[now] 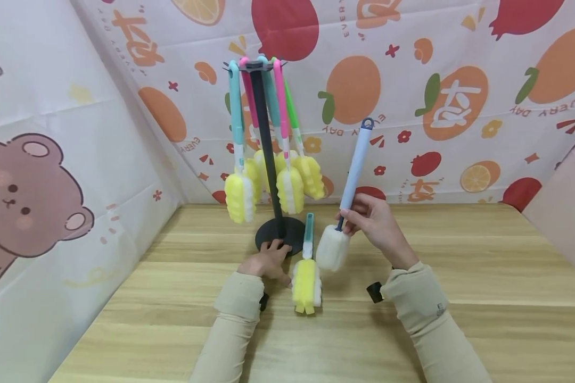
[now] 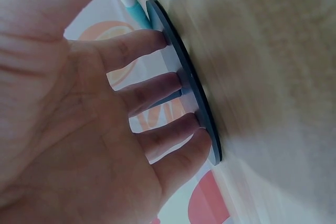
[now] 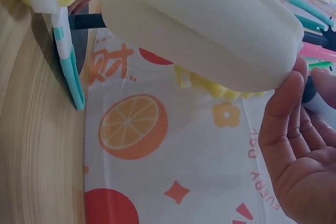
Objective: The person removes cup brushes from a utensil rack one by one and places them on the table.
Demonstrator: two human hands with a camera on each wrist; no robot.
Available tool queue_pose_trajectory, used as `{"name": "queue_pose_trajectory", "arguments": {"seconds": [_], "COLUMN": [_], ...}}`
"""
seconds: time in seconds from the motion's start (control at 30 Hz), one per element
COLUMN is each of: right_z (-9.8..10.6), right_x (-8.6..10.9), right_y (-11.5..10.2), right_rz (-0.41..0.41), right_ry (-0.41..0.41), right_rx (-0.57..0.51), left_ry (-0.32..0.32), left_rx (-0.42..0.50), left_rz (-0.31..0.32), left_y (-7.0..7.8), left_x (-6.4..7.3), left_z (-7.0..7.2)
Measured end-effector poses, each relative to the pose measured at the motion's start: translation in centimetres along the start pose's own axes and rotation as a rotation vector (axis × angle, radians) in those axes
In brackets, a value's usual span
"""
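Observation:
My right hand (image 1: pixel 376 223) pinches a sponge cup brush (image 1: pixel 356 167) low on its pale blue handle, just above the white sponge head (image 3: pixel 199 30). The brush is held tilted, sponge down and looped end up, to the right of a black stand. My left hand (image 1: pixel 267 262) rests its spread fingertips on the stand's round black base (image 1: pixel 294 234), as the left wrist view also shows. Close by its thumb, a yellow-and-white sponge brush (image 1: pixel 306 282) with a teal handle lies on the table, sponge toward me.
From hooks atop the black stand (image 1: pixel 264 122) hang several sponge brushes (image 1: pixel 239 197) with teal, pink and green handles. Behind the wooden table (image 1: pixel 484 266) rises a fruit-printed cloth (image 1: pixel 287 26); a bear-printed cloth (image 1: pixel 29 197) closes the left side.

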State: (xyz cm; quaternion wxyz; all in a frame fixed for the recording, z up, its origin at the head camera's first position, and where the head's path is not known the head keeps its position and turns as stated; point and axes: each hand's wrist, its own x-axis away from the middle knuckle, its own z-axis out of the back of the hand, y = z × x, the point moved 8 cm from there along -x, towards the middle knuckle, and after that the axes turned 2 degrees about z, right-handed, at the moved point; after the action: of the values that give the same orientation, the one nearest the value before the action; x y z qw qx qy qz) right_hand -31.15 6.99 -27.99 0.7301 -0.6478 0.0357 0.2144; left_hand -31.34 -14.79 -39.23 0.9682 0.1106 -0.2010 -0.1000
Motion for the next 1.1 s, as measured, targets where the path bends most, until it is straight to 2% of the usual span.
{"name": "queue_pose_trajectory", "arguments": {"seconds": [0.4,1.1], "right_z": [0.8,-0.2], "right_x": [-0.2,0.0], "right_y": [2.1,6.4], "right_rz": [-0.204,-0.369], "right_ry": [0.001,-0.162], "right_rx": [0.057,0.044], "left_ry": [-0.004,0.012], "left_rx": [-0.013,-0.036], "left_rz": [0.001,-0.001], "left_y": [0.1,-0.1], "left_x": [-0.1,0.1], "left_z": [0.0,0.1]}}
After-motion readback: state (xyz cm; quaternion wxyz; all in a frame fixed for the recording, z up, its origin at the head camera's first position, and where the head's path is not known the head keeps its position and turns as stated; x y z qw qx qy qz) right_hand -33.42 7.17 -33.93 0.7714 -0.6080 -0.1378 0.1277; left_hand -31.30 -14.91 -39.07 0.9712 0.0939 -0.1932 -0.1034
